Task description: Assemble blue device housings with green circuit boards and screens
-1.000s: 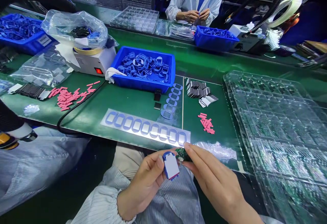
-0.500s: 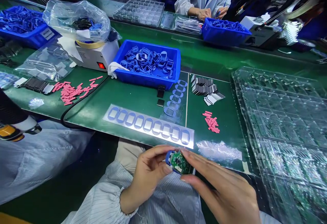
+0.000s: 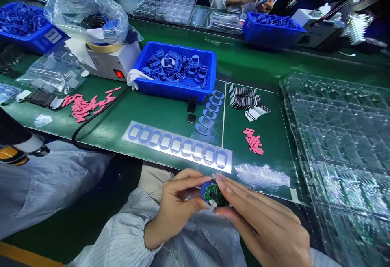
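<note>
Seen from the head camera, both hands meet over the lap, just short of the green table's [image 3: 122, 125] near edge. The left hand [image 3: 175, 202] curls in from the left, thumb and forefinger pinching the blue-framed circuit board [image 3: 213, 193]. The right hand [image 3: 262, 226] reaches in palm-down with long, nearly straight fingers, forefinger on top and thumb beneath, gripping the same board below the strip of blue rings [image 3: 176, 144].

Three blue bins stand on the desk [image 3: 152, 113]: one at its left edge [image 3: 30, 48], one mid-desk [image 3: 173, 91], one at the far edge [image 3: 268, 35]. The long liner strip [image 3: 160, 139] by the near edge bears nine blue rings [image 3: 176, 144]; the short strip [image 3: 210, 113] bears six. There are two black squares [image 3: 191, 118] and two pink tab heaps [image 3: 85, 105]. One circuit board [image 3: 215, 194] sits between left hand [image 3: 176, 210] and right hand [image 3: 265, 226].
</note>
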